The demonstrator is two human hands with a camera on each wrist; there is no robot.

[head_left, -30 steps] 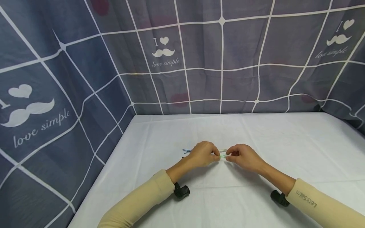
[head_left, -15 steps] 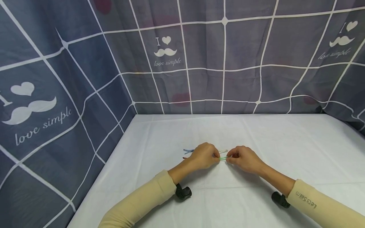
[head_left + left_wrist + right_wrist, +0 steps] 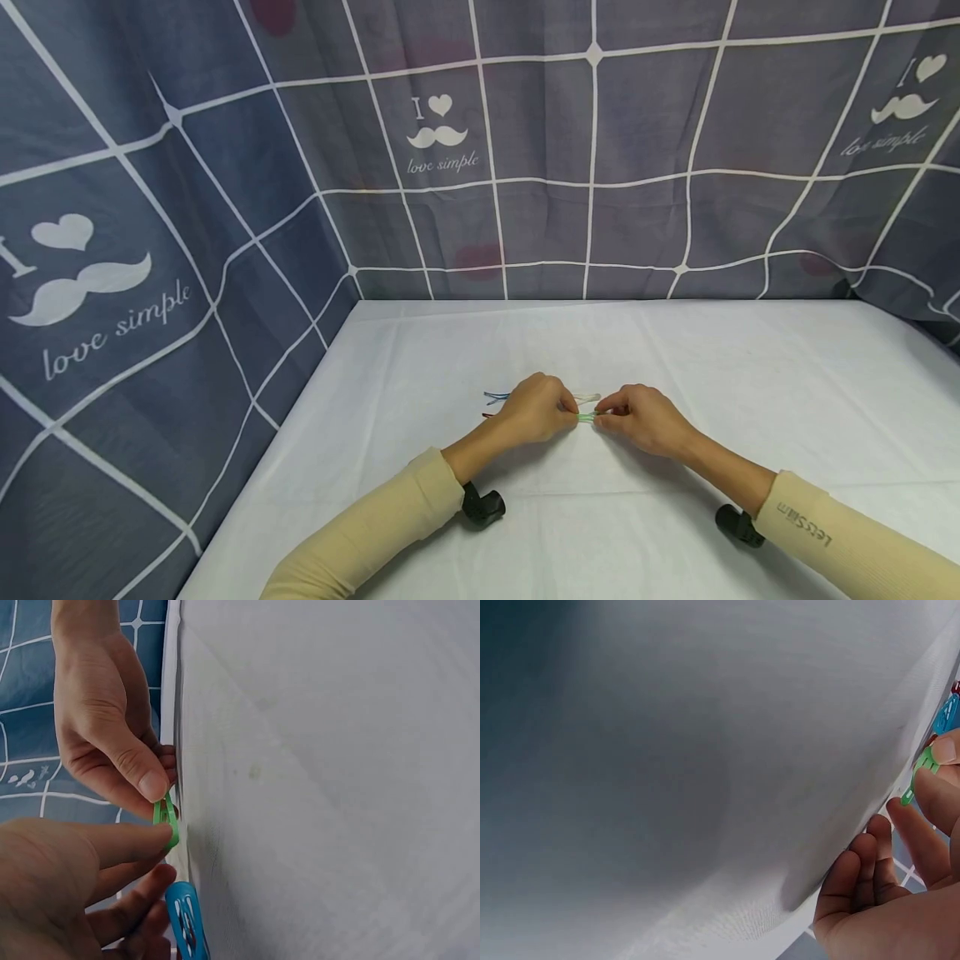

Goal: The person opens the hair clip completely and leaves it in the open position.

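A green snap hair clip (image 3: pixel 586 417) spans the small gap between both hands, low over the white table. My left hand (image 3: pixel 537 408) pinches its left end between thumb and index finger. My right hand (image 3: pixel 647 419) pinches the right end the same way, its other fingers curled loosely in the right wrist view. A blue hair clip (image 3: pixel 186 919) lies beside the left fingers in the left wrist view. Just behind the hands a pale clip (image 3: pixel 587 399) shows. The left hand partly hides the row of clips.
Left of the left hand lie a blue clip (image 3: pixel 497 397) and a red tip (image 3: pixel 487 415) of another. A white cloth covers the table (image 3: pixel 450 350). Checked curtains (image 3: pixel 540 225) enclose its back and sides.
Both hands have settled slightly nearer the front with the green clip, which now lies more level. The red tip at the left shows more clearly. The head view has shifted a little.
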